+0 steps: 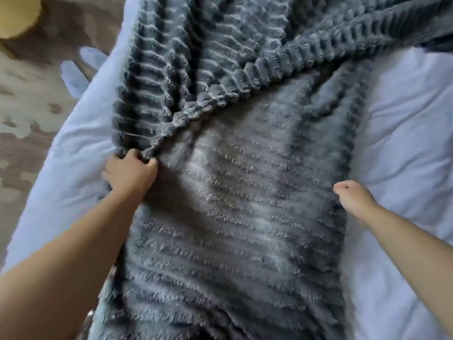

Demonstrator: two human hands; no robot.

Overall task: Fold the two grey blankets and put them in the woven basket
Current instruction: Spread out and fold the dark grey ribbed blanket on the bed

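Blanket look: grey blanket [245,192], fluffy and ribbed, far part flopped over diagonally.
Where: spread on the white bed [404,119].
Direction: long way runs straight away from the person, ribs go across.
Left hand [132,168]: pinching the fold's corner.
Right hand [353,200]: curled at the blanket's right edge, can't tell if it's gripping.
Around: rug [29,119] and blurry pale slippers [81,62] off to the left.

Item: grey blanket [232,204], the one you can see. Plush, ribbed in rows. It lies spread lengthwise on the white bed [404,119], running away from you. The near part shows a paler, fuzzier face with shallow ribs. The far part shows a darker face with deep ribs, laid over it. That layer's edge runs diagonally from near left to far right. Your left hand [132,171] pinches its corner.
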